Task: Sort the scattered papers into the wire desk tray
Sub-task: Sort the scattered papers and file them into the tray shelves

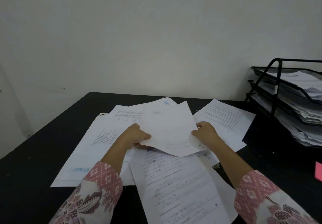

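Wire tray (296,91) — cropped right; print blurred.

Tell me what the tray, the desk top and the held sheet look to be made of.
Tray: thin black wire and mesh, likely coated metal, slightly glossy. Desk: matte black, scuffed with pale specks, probably painted wood or laminate. Sheet, gripped by left hand and right hand: plain white paper, matte, curling at its edge.

Dim, flat indoor light; no clear source direction. Wall (156,31) greyish, faint vignetting toward corners. Black desk (43,154) underexposed, surface detail lost. White papers (174,180) brightest area, not blown out; printed text smeared, unreadable. Soft shadows only. Overall slight blur, compression softness. Wide-angle bending at edges; wire desk tray (287,98) leans, distorted.
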